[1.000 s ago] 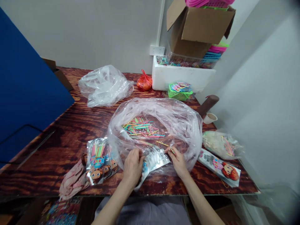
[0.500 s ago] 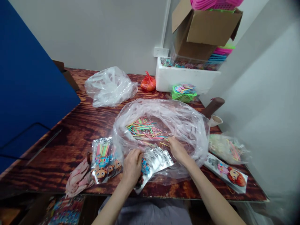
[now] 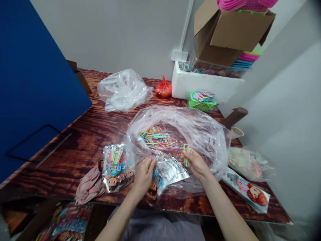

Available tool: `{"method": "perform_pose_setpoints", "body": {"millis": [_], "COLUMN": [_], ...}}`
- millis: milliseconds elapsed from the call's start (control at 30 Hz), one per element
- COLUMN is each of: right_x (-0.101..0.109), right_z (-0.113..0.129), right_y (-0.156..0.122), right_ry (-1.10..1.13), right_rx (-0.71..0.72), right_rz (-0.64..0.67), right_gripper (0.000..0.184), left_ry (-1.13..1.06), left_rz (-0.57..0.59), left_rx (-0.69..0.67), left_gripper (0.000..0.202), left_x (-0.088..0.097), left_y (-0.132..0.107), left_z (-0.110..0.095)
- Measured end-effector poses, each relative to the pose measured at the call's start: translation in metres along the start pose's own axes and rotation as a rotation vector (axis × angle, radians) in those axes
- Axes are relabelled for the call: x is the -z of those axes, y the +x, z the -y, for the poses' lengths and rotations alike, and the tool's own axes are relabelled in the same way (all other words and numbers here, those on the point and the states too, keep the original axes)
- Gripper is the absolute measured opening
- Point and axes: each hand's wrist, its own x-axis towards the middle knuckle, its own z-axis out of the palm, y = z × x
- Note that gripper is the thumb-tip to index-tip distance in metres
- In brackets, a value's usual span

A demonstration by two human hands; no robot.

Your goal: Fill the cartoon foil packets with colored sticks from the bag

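Observation:
My right hand (image 3: 197,164) is closed around a small bundle of coloured candy sticks (image 3: 187,155), held upright over the front of a large clear plastic bag (image 3: 208,134). More loose sticks (image 3: 159,136) in pink, yellow, green and blue lie inside that spread bag. With closed fingers, my left hand (image 3: 144,177) grips the left edge of a fanned stack of silvery printed pouches (image 3: 173,167). To its left lie filled pouches (image 3: 114,169) with sticks showing through and cartoon faces on the front.
A pink cloth (image 3: 90,185) lies at the table's front left. On the right are a bag of sticks (image 3: 253,164), a printed packet (image 3: 248,192), a paper cup (image 3: 237,133) and a brown bottle (image 3: 235,117). A white foam box (image 3: 208,82) and green basket (image 3: 202,104) stand behind.
My right hand has come up from the loose sticks and back, now showing a bundle of them in its fingers. My left hand stays at the pouches. The whole view has shifted slightly.

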Motion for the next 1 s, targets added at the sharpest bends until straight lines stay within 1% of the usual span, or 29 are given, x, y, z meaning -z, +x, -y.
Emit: {"method": "perform_pose_setpoints", "body": {"millis": [67, 133, 167, 233, 333, 433, 533, 633, 700, 800, 900, 1000], "right_x": [-0.011, -0.02, -0.025, -0.03, -0.031, -0.024, -0.015, -0.014, -0.02, -0.034, -0.053, -0.072], "right_z": [0.006, 0.01, 0.01, 0.006, -0.003, -0.009, -0.009, -0.005, 0.0, 0.012, 0.029, 0.042], "right_y": [-0.011, -0.021, -0.024, -0.029, -0.031, -0.032, -0.035, -0.04, -0.041, -0.036, -0.027, -0.022], "right_ry": [0.147, 0.178, 0.164, 0.102, -0.028, -0.149, -0.227, -0.267, -0.207, 0.072, 0.322, 0.361], "right_rx": [-0.058, -0.06, -0.033, 0.063, 0.247, 0.372, 0.419, 0.438, 0.435, 0.381, 0.297, 0.281], "right_rz": [0.078, 0.136, 0.149, 0.153, 0.105, -0.003, -0.078, -0.066, -0.05, -0.041, -0.002, 0.069], "right_gripper": [0.038, 0.038, 0.035, 0.028, 0.018, 0.012, 0.011, 0.012, 0.013, 0.015, 0.023, 0.026], "left_ry": [-0.095, -0.169, -0.183, -0.169, -0.126, -0.116, -0.14, -0.173, -0.2, -0.267, -0.333, -0.37], "left_rz": [0.04, 0.032, 0.009, -0.048, -0.103, -0.124, -0.107, -0.049, -0.004, 0.068, 0.132, 0.157], "left_rx": [0.025, 0.077, 0.105, 0.135, 0.116, 0.098, 0.07, 0.014, -0.013, -0.02, 0.006, 0.042], "left_gripper": [0.026, 0.016, 0.014, 0.017, 0.025, 0.026, 0.025, 0.025, 0.024, 0.024, 0.025, 0.027], "left_x": [0.002, 0.003, 0.004, 0.007, 0.011, 0.016, 0.018, 0.016, 0.014, 0.009, 0.005, 0.004], "left_y": [0.0, -0.002, -0.002, -0.004, -0.007, -0.008, -0.008, -0.008, -0.008, -0.01, -0.011, -0.012], "left_z": [0.0, 0.0, 0.001, 0.003, 0.005, 0.005, 0.002, -0.007, -0.013, -0.021, -0.026, -0.026]}}
